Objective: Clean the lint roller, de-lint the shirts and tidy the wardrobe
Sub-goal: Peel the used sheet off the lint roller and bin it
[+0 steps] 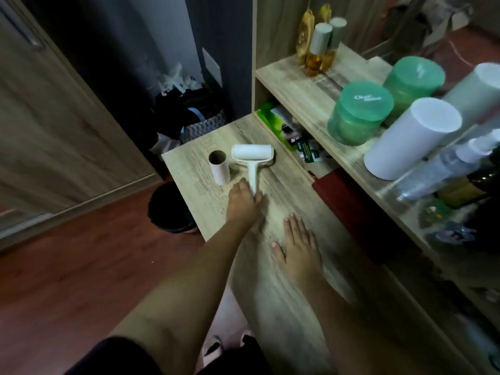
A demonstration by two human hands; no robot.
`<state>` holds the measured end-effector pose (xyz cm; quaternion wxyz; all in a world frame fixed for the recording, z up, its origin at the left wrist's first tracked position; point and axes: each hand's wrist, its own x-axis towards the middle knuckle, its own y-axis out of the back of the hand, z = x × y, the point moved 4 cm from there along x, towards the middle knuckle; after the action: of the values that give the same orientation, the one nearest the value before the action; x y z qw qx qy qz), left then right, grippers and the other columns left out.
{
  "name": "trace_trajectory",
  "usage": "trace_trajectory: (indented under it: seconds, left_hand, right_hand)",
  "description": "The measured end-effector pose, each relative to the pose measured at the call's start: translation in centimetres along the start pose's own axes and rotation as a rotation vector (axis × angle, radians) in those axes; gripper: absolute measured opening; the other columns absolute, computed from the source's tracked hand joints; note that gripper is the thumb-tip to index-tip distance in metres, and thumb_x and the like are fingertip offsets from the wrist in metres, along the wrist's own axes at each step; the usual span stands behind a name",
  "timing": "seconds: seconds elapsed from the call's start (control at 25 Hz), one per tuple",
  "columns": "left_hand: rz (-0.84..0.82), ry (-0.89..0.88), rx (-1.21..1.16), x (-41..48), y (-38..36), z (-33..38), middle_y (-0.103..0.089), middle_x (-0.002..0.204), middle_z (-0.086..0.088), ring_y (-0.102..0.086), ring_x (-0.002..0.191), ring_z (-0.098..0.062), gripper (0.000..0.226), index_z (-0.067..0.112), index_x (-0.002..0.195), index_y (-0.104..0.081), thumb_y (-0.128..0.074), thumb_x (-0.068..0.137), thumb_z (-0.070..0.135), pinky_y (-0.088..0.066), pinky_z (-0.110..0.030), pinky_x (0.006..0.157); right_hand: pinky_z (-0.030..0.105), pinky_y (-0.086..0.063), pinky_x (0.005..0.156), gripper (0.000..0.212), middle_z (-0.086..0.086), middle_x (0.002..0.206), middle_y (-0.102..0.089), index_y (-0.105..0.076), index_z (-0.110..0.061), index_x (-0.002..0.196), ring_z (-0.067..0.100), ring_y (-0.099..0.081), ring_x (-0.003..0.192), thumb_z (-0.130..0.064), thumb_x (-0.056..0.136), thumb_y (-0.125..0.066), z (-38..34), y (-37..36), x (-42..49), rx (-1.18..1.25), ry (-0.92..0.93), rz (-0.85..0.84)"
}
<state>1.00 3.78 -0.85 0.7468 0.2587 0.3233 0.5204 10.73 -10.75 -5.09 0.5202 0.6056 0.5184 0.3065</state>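
White plastic is what I am watching: the lint roller (253, 158) lies flat on the table (286, 293), towards its far end, with an empty cardboard tube (219, 167) standing just beside its head. My left hand (242, 203) has its grip curled over the end of the handle, fingers wrapped on it as far as I can see. My right hand (299, 246) rests open and flat on the wood, palm down, holding nothing.

My worry is the tube. It stands upright close to the roller head, so a careless lift or swing to the left could tip it and send it rolling off the table edge towards the black bin (169, 209) on the floor below. The sticky sheet could also catch on the wood if I drag instead of lifting.

The handle's long axis runs from my hand away from me; the head sits at the far end, its roll lying crosswise, left to right.
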Motion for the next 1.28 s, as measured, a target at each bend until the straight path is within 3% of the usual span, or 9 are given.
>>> trace_trajectory:
  seconds: [0.24, 0.4, 0.6, 0.72, 0.88, 0.96, 1.12, 1.2, 1.28]
  left_hand:
    - [0.121, 0.071, 0.007, 2.2, -1.3, -0.1, -0.048, 0.122, -0.024, -0.047, 0.11, -0.038, 0.045, -0.003, 0.124, -0.042, -0.052, 0.092, 0.027, -0.042, -0.046, 0.094]
    - [0.072, 0.03, 0.051, 2.8, -2.0, 0.1, -0.048, 0.121, -0.028, -0.047, 0.109, -0.041, 0.045, -0.006, 0.133, -0.033, -0.045, 0.096, 0.018, -0.041, -0.047, 0.094]
    - [-0.047, 0.008, -0.11, 0.9, -1.5, 0.6, -0.052, 0.114, -0.024, -0.053, 0.101, -0.035, 0.034, -0.003, 0.124, -0.039, -0.04, 0.097, 0.017, -0.046, -0.043, 0.086]
    - [-0.129, -0.049, -0.159, -3.1, -1.0, 0.8, -0.051, 0.113, -0.022, -0.052, 0.1, -0.032, 0.033, -0.002, 0.125, -0.037, -0.037, 0.098, 0.017, -0.042, -0.036, 0.082]
    - [-0.167, -0.189, -0.119, -8.2, 0.4, 0.3, -0.049, 0.115, -0.021, -0.049, 0.102, -0.031, 0.046, -0.004, 0.125, -0.037, -0.03, 0.095, 0.03, -0.04, -0.037, 0.089]
    - [-0.173, -0.25, -0.091, -10.0, 0.8, 0.3, -0.05, 0.116, -0.022, -0.05, 0.103, -0.03, 0.054, -0.005, 0.126, -0.038, -0.026, 0.091, 0.035, -0.041, -0.04, 0.091]
    - [-0.158, -0.369, -0.05, -12.9, 1.1, 0.7, -0.047, 0.125, -0.02, -0.047, 0.114, -0.027, 0.071, -0.004, 0.135, -0.033, -0.017, 0.087, 0.045, -0.036, -0.028, 0.1]
    - [-0.158, -0.391, -0.053, -13.7, 1.4, 0.6, -0.048, 0.124, -0.018, -0.046, 0.114, -0.025, 0.068, 0.0, 0.14, -0.03, -0.021, 0.09, 0.046, -0.031, -0.02, 0.097]
    - [-0.17, -0.386, -0.088, -14.4, 1.9, 0.5, -0.051, 0.12, -0.015, -0.047, 0.113, -0.024, 0.063, 0.005, 0.141, -0.032, -0.028, 0.093, 0.045, -0.032, -0.022, 0.099]
  right_hand:
    - [0.035, -0.012, 0.115, 0.069, 0.004, 0.155, -0.025, -0.025, -0.013, 0.146, 0.017, -0.02, 0.143, -0.053, 0.09, -0.026, 0.3, -0.6, 0.0, -0.06, -0.012, 0.149]
    - [0.036, -0.013, 0.115, 0.069, 0.001, 0.155, -0.018, -0.021, -0.014, 0.147, 0.014, -0.014, 0.144, -0.053, 0.09, -0.025, 0.5, -0.8, 0.2, -0.084, -0.017, 0.158]
    - [0.032, -0.008, 0.112, 0.068, 0.003, 0.153, -0.03, -0.03, -0.014, 0.144, 0.016, -0.023, 0.142, -0.053, 0.088, -0.03, 0.6, -0.7, 0.3, -0.081, 0.003, 0.159]
    - [0.029, -0.016, 0.112, 0.065, 0.001, 0.152, -0.034, -0.034, -0.017, 0.144, 0.015, -0.029, 0.141, -0.05, 0.089, -0.025, 0.5, 0.4, 0.4, 0.162, -0.013, 0.123]
    - [0.034, -0.047, 0.093, 0.049, 0.009, 0.134, -0.054, -0.034, -0.022, 0.141, 0.026, -0.056, 0.117, -0.043, 0.098, -0.029, 0.8, 4.5, 2.2, 1.032, -0.381, 0.207]
    - [0.034, -0.057, 0.076, 0.049, 0.007, 0.128, -0.053, -0.032, -0.023, 0.142, 0.027, -0.061, 0.105, -0.045, 0.098, -0.028, 0.0, 6.7, 3.0, 1.293, -0.437, 0.232]
    - [0.039, -0.056, 0.077, 0.044, 0.003, 0.112, -0.058, -0.053, -0.023, 0.123, 0.026, -0.061, 0.101, -0.052, 0.092, -0.041, -1.6, 9.8, 2.7, 1.171, -0.396, 0.21]
    - [0.023, -0.052, 0.061, 0.036, 0.005, 0.101, -0.061, -0.059, -0.013, 0.111, 0.026, -0.064, 0.088, -0.042, 0.094, -0.046, -1.9, 10.7, 2.3, 1.126, -0.419, 0.281]
    - [0.018, -0.048, 0.045, 0.03, 0.009, 0.096, -0.059, -0.059, -0.006, 0.108, 0.022, -0.063, 0.067, -0.031, 0.095, -0.046, -2.4, 11.3, 2.3, 1.16, -0.437, 0.307]
